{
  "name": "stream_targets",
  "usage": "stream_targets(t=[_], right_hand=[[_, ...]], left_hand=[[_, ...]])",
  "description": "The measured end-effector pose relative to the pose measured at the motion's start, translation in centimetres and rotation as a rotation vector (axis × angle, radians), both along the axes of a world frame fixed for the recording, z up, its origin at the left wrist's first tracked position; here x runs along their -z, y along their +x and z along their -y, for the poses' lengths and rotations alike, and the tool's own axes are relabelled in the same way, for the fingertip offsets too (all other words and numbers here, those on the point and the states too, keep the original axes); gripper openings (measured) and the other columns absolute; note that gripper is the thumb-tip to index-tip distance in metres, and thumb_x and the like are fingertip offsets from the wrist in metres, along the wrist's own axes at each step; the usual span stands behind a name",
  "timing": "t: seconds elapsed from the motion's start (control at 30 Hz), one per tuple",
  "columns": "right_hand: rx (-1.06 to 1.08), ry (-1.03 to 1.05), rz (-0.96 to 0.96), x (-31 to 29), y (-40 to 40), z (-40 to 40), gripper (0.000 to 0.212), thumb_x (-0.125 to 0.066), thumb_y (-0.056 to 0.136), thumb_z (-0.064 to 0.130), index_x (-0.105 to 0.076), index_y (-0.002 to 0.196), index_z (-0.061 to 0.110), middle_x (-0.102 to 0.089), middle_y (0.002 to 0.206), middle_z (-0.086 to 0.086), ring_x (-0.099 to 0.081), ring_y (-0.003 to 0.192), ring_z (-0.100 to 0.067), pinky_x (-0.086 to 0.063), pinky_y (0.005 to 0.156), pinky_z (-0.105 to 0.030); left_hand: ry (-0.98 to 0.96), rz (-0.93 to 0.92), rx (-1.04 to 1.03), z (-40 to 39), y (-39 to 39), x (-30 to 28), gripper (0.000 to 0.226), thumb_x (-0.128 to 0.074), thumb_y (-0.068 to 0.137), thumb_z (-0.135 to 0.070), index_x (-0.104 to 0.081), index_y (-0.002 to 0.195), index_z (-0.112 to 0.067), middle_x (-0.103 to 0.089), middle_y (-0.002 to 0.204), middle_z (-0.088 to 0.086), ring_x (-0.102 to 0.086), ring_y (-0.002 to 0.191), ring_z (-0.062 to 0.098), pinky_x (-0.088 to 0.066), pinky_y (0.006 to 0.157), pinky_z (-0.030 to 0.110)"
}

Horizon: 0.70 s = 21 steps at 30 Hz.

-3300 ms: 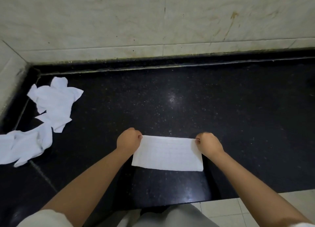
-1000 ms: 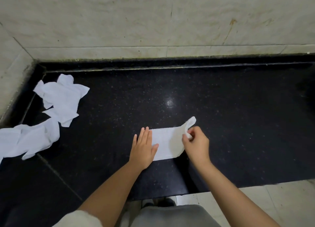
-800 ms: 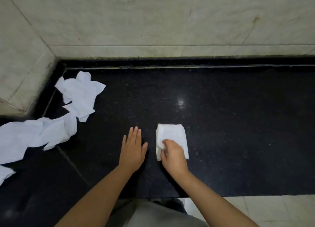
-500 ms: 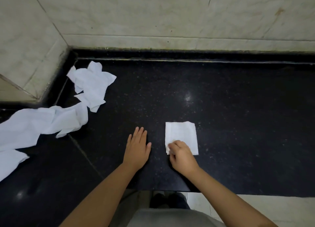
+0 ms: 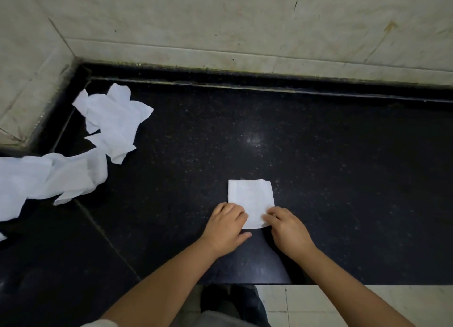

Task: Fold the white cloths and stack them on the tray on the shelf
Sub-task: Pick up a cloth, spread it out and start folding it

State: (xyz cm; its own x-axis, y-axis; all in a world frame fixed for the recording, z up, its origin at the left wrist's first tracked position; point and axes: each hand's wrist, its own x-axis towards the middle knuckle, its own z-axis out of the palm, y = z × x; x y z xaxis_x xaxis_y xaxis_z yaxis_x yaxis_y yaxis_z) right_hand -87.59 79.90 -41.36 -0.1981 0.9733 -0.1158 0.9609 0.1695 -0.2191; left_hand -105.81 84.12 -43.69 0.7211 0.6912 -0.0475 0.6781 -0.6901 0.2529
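A small white cloth (image 5: 250, 198), folded into a rough square, lies flat on the black stone counter (image 5: 343, 179) just ahead of me. My left hand (image 5: 226, 228) covers its near left corner with curled fingers, the thumb pointing right along the near edge. My right hand (image 5: 286, 229) pinches the near right corner, fingers curled. The cloth's far half is uncovered. No tray or shelf is in view.
Two crumpled white cloths lie at the counter's left: one (image 5: 115, 123) near the back corner, a longer one (image 5: 61, 177) running off the left edge. Tiled walls (image 5: 245, 32) close the back and left. The counter's front edge (image 5: 318, 283) drops to pale floor tiles.
The right hand folded the wide cloth over to the left into a small square. The left hand then left the bare counter and came onto the cloth's near left corner.
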Motion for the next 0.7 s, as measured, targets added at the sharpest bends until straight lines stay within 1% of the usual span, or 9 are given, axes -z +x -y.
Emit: stream_targets(t=[0.07, 0.1, 0.17, 0.27, 0.37, 0.5, 0.57, 0.63, 0.7], right_hand=[[-0.017, -0.001, -0.007, 0.3, 0.4, -0.6, 0.031, -0.04, 0.065, 0.009, -0.071, 0.068, 0.01, -0.068, 0.067, -0.003, -0.063, 0.052, -0.02, -0.051, 0.042, -0.022], [-0.014, -0.011, -0.032, 0.2, 0.5, -0.8, 0.031, -0.038, 0.066, 0.009, -0.069, 0.066, 0.009, -0.066, 0.064, -0.003, -0.062, 0.05, -0.021, -0.05, 0.041, -0.022], [0.006, -0.043, -0.112, -0.8, 0.6, -0.9, 0.021, -0.048, 0.068, 0.005, -0.069, 0.071, 0.006, -0.066, 0.068, -0.009, -0.064, 0.053, -0.027, -0.05, 0.043, -0.024], [0.088, -0.021, -0.2, -2.0, 1.5, -1.0, 0.022, -0.052, 0.082, 0.004, -0.068, 0.098, 0.003, -0.067, 0.1, -0.016, -0.064, 0.088, -0.032, -0.052, 0.071, -0.034], [0.207, 0.015, -0.341, -3.3, 4.1, -0.1, 0.026, -0.049, 0.084, 0.002, -0.067, 0.103, 0.002, -0.064, 0.106, -0.017, -0.06, 0.098, -0.032, -0.048, 0.083, -0.032], [0.37, 0.117, -0.449, -5.5, 10.9, 3.6, 0.023, -0.052, 0.079, -0.005, -0.069, 0.095, -0.001, -0.064, 0.097, -0.018, -0.061, 0.09, -0.027, -0.033, 0.072, -0.006], [0.415, 0.17, -0.448, -6.8, 15.2, 6.5, 0.023, -0.056, 0.078, -0.004, -0.068, 0.096, 0.0, -0.062, 0.099, -0.015, -0.055, 0.085, -0.017, -0.032, 0.07, 0.001], [0.452, 0.206, -0.419, -7.9, 20.1, 10.0, 0.022, -0.057, 0.077, -0.002, -0.068, 0.097, 0.001, -0.061, 0.1, -0.014, -0.054, 0.086, -0.016, -0.032, 0.07, 0.0], [0.506, 0.247, -0.371, -9.1, 25.3, 13.7, 0.02, -0.057, 0.08, 0.001, -0.067, 0.096, 0.003, -0.061, 0.097, -0.014, -0.058, 0.091, -0.024, -0.033, 0.072, -0.011]], left_hand=[[0.057, -0.038, -0.003, -0.2, 0.3, 0.2, 0.04, -0.072, 0.054, -0.062, -0.068, 0.075, -0.028, -0.064, 0.079, -0.013, -0.063, 0.075, 0.007, -0.044, 0.086, 0.023], [0.079, -0.041, -0.009, -0.3, 0.4, 0.2, 0.041, -0.074, 0.052, -0.062, -0.068, 0.073, -0.027, -0.063, 0.077, -0.012, -0.063, 0.074, 0.008, -0.039, 0.087, 0.024], [0.142, -0.026, -0.02, -0.5, 0.8, 0.0, 0.033, -0.073, 0.057, -0.054, -0.067, 0.071, -0.025, -0.063, 0.073, -0.009, -0.063, 0.07, 0.012, -0.032, 0.083, 0.026], [0.21, -0.032, -0.004, -0.8, 1.7, -0.6, 0.011, -0.057, 0.065, -0.026, -0.065, 0.068, -0.02, -0.062, 0.066, -0.004, -0.062, 0.063, 0.018, -0.031, 0.075, 0.027], [0.24, -0.021, 0.025, -0.8, 4.0, -2.1, 0.024, -0.04, 0.068, -0.016, -0.064, 0.066, -0.014, -0.061, 0.064, 0.001, -0.06, 0.057, 0.023, -0.031, 0.069, 0.027], [0.357, 0.092, 0.12, 0.3, 10.5, -5.0, 0.023, -0.042, 0.079, -0.021, -0.063, 0.075, -0.013, -0.06, 0.067, 0.003, -0.052, 0.061, 0.021, -0.029, 0.061, 0.028], [0.389, 0.105, 0.197, 1.9, 15.3, -6.8, 0.026, -0.04, 0.082, -0.027, -0.062, 0.078, -0.015, -0.059, 0.069, 0.001, -0.051, 0.063, 0.018, -0.036, 0.059, 0.023], [0.363, 0.132, 0.28, 4.1, 20.9, -8.6, 0.029, -0.039, 0.083, -0.028, -0.063, 0.076, -0.013, -0.059, 0.068, 0.003, -0.054, 0.059, 0.02, -0.046, 0.05, 0.025], [0.348, 0.16, 0.372, 6.8, 26.7, -10.1, 0.03, -0.038, 0.084, -0.026, -0.062, 0.077, -0.01, -0.059, 0.068, 0.005, -0.055, 0.056, 0.023, -0.049, 0.046, 0.026]])
